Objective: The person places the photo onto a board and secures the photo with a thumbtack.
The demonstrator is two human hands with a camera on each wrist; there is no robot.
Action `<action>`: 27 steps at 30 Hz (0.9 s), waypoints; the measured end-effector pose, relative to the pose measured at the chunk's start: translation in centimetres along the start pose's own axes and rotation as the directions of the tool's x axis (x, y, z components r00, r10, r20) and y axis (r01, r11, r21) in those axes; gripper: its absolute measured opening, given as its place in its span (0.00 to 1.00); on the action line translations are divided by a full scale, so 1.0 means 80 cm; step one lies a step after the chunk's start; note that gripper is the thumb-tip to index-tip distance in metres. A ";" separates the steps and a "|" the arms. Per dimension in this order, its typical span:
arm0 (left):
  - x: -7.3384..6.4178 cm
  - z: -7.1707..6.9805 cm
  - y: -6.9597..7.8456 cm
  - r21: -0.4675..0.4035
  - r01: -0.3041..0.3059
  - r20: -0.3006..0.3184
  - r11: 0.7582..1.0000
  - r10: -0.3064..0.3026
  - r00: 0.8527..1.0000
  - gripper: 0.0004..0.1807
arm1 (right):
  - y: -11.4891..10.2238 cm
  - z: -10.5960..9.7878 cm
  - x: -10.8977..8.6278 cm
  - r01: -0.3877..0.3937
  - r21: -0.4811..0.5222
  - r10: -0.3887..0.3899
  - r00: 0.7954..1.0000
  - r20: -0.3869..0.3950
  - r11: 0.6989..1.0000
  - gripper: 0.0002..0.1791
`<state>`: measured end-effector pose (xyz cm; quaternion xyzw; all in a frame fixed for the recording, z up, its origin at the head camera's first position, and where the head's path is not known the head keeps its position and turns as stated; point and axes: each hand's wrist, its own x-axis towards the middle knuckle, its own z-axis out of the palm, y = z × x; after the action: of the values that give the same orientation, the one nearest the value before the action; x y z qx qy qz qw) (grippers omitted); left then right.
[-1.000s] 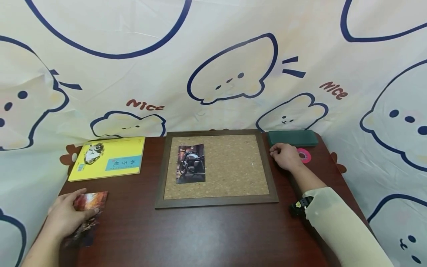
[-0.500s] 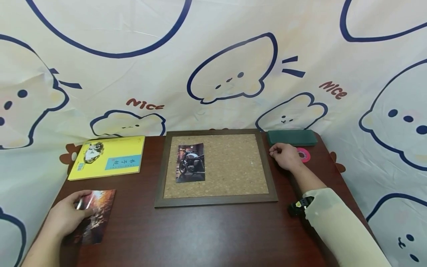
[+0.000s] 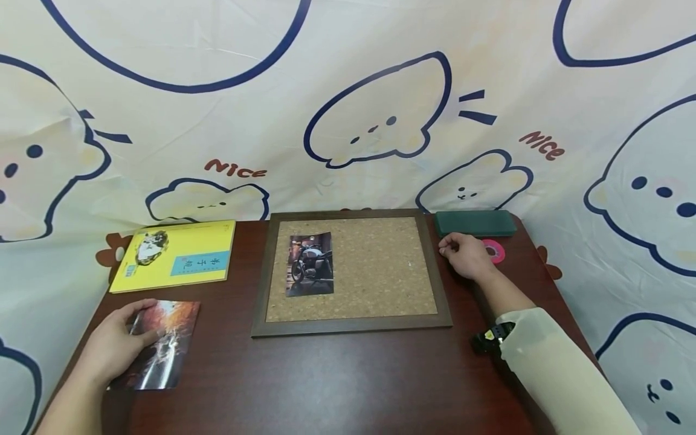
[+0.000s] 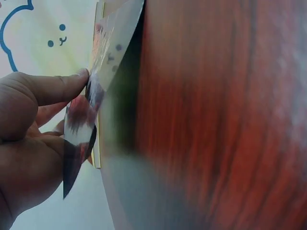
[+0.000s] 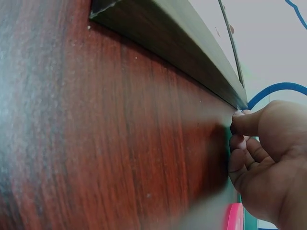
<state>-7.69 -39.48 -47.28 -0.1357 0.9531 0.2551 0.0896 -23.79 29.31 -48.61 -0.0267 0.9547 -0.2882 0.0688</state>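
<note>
My left hand pinches a glossy photo print at its left side, thumb on one face and fingers behind. Orange shows at the print's top and dark tones below. In the left wrist view the photo print is bowed and raised over the table. My right hand rests at the right side of a framed corkboard, its fingers loosely curled with nothing visible in them. A motorcycle photo lies on the left part of the cork. Beside the right hand is a pink ring-shaped roll.
Flat at the back left of the dark wooden table lies a yellow book. A dark green case sits at the back right, behind the right hand. A patterned cloth hangs close behind the table.
The left hand has moved a little away from me and to the right with the photo print, exposing more of the print. My right hand stays in place.
</note>
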 end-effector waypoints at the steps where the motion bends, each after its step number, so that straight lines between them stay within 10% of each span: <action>1: -0.001 0.000 0.003 -0.012 -0.002 -0.001 1.000 0.002 1.000 0.41 | 0.000 0.000 -0.001 0.000 0.001 0.000 1.000 -0.001 1.000 0.08; 27: 0.001 0.002 0.065 -0.207 -0.098 0.063 0.973 0.113 0.992 0.46 | -0.005 -0.003 -0.011 0.036 0.067 -0.034 0.999 -0.038 0.997 0.08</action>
<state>-9.35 -35.08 -45.00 -0.0837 0.9240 0.3604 0.0968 -22.97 29.20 -48.07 -0.0358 0.9449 -0.3218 0.0473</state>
